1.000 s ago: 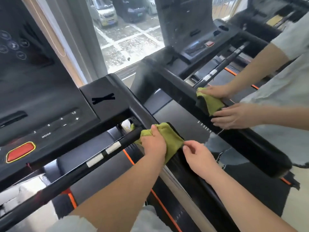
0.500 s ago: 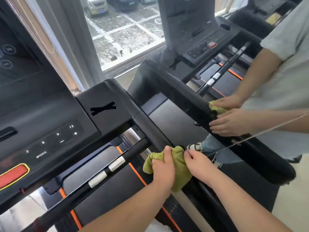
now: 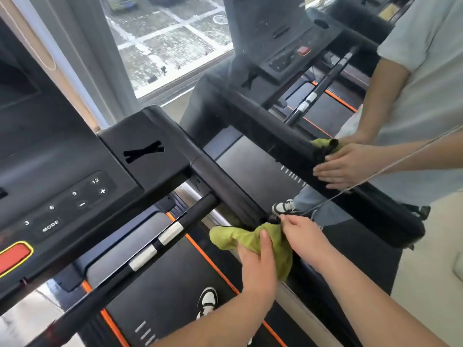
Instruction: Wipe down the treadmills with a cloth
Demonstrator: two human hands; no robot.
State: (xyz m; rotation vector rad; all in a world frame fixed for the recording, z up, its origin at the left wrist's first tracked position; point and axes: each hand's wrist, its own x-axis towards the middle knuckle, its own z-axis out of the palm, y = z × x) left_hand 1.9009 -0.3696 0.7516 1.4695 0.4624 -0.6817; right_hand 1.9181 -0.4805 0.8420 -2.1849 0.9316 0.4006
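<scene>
**Cloth bunched at handrail end**

Green cloth [image 3: 250, 237] is draped over the lower end of the near treadmill's side handrail [image 3: 225, 186]. L hand [image 3: 258, 261] grips it from the belt side, thumb on top, prob. to press fabric round the rail. R hand [image 3: 304, 237] pinches its top corner, apparently to hold it spread. Another person wipes the next rail w/ a 2nd cloth [image 3: 323, 144].

Large daylit window [image 3: 175, 41] ahead, pale beige floor [image 3: 431, 284] at right.
</scene>
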